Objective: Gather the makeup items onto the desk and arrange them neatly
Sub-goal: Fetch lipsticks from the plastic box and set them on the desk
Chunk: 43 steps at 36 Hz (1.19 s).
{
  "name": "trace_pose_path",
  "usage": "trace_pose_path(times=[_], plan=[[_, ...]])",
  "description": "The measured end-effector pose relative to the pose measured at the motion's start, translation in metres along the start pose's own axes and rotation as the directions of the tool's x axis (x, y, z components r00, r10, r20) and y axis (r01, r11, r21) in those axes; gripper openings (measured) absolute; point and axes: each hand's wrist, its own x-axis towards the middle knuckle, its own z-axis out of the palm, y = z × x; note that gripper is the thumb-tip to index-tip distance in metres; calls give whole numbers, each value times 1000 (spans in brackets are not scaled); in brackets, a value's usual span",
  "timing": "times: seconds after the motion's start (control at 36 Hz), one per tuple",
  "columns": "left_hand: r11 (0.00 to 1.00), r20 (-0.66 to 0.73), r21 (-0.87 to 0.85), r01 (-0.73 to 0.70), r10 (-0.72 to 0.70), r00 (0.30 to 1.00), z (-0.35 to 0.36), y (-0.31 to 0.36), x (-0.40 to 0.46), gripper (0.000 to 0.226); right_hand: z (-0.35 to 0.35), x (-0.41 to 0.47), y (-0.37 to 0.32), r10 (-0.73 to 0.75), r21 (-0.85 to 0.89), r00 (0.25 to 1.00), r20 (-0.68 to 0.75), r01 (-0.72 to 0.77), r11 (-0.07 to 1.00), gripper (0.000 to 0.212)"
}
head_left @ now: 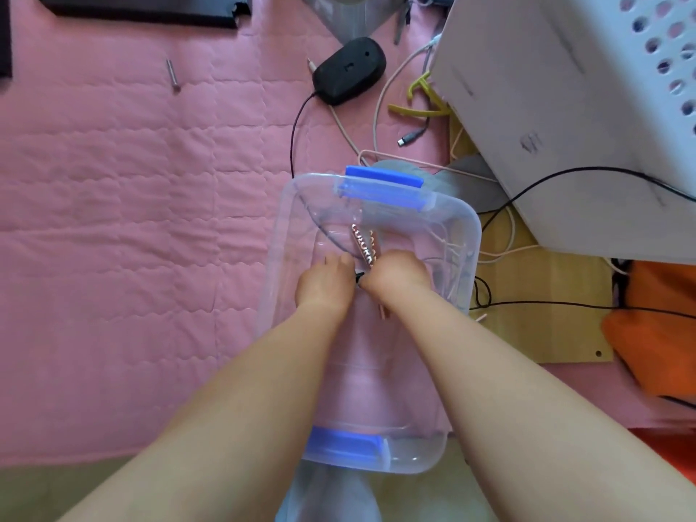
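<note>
Both hands reach down into a clear plastic storage box (467, 235) with blue clip handles at its near and far ends. The left hand (325, 282) and right hand (395, 275) meet close together over the box floor, fingers curled downward around a small dark item (359, 276) between them; which hand actually grips it cannot be told. Just beyond the knuckles lie slim rose-gold makeup tubes (363, 244), angled across the box bottom, with pale lettering along the side that is partly covered by the fingers and cannot be read in full. The box sits on a pink quilted cover (132, 190). Beyond its far end lie a black computer mouse (349, 71) with its thin black cord, and a tangle of pale and yellow cables (414, 107). To the right a large white cardboard box (546, 126) crowds the clear box's right side, with a white perforated basket (663, 50) behind it and orange fabric (655, 333) nearer. A small metal pin (172, 74) lies on the cover far left.
</note>
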Motion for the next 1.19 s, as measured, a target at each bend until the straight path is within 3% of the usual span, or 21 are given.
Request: trace_pose_path(times=[0.14, 0.31, 0.5, 0.56, 0.69, 0.78, 0.92, 1.06, 1.19], plan=[[997, 48, -68, 36, -33, 998, -3, 2, -3, 29, -5, -9, -4, 66, 185, 993, 98, -83, 979, 26], [983, 28, -169, 74, -71, 997, -20, 6, -24, 27, -12, -38, 1, 89, 338, 995, 51, -101, 936, 21], [978, 4, -208, 3, -2, 1000, -51, 4, -72, 15, -31, -91, -4, 62, 562, 998, 11, -58, 825, 10], [969, -3, -247, -8, 8, 1000, -61, 3, -87, 13, -35, -109, -7, 52, 583, 998, -17, -33, 812, 6], [960, -109, -278, 44, -77, 991, -96, -21, -127, 18, -45, -153, -26, 39, 605, 995, -95, 27, 796, 20], [940, -164, -333, 77, -138, 977, -119, -41, -154, 22, -56, -186, -45, -4, 608, 990, -143, 91, 789, 10], [822, -199, -545, 167, -321, 926, -154, -84, -216, 30, -63, -241, -85, -168, 542, 977, -134, 214, 813, 26], [662, -208, -717, 217, -502, 840, -170, -138, -290, 27, -53, -302, -131, -320, 452, 939, -124, 341, 824, 15], [533, -217, -815, 227, -645, 733, -168, -202, -367, 20, -26, -368, -188, -450, 421, 890, -73, 437, 795, 17]])
